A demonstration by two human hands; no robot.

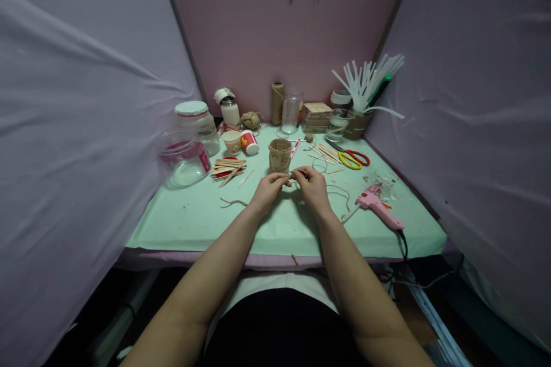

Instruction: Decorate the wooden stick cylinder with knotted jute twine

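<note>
My left hand point(271, 189) and my right hand point(311, 188) meet above the front middle of the table, fingertips pinched close together. Between them runs a piece of jute twine point(291, 176), partly hidden by the fingers. Just behind the hands stands a small brown cup point(279, 155), upright, with a braided-looking rim and a wrapped surface; its lower part is partly covered by the fingers. Loose twine point(235, 202) lies left of my left wrist, and another twine strand point(341, 190) curls on the cloth right of my right hand.
A pink glue gun point(381, 209) with a black cord lies at right, near scissors point(353, 159) and wooden sticks point(326, 153). More sticks point(230, 167), paper cups point(249, 142) and clear jars point(185, 165) are at left. White glue sticks point(365, 89) stand in a pot at back right.
</note>
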